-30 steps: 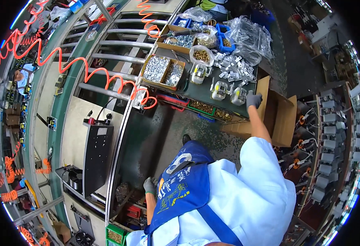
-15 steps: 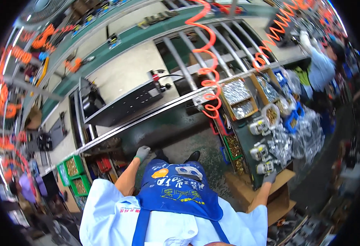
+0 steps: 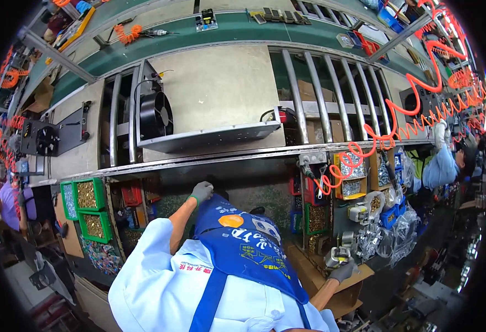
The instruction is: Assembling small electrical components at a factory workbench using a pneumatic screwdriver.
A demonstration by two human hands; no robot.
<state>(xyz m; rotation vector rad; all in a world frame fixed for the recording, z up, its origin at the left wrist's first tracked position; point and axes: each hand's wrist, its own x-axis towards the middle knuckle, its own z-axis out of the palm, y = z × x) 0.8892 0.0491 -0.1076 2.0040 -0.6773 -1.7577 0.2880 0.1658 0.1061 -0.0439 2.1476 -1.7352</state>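
Nearest is a blue apron (image 3: 243, 249) over a pale coat. The right hand (image 3: 342, 272), gloved grey, rests on the edge of a cardboard box (image 3: 331, 288), fingers curled over a small clear jar (image 3: 336, 255) just above it. The left hand (image 3: 201, 192), also gloved, lies against the dark bench front (image 3: 243, 185); whether its fingers grip anything I cannot tell. Left of it stand green bins (image 3: 91, 207) of brass parts. Farther off, a grey metal case (image 3: 209, 99) with a black fan (image 3: 155, 115) sits on the rollers, and an orange coiled hose (image 3: 398, 133) hangs at right.
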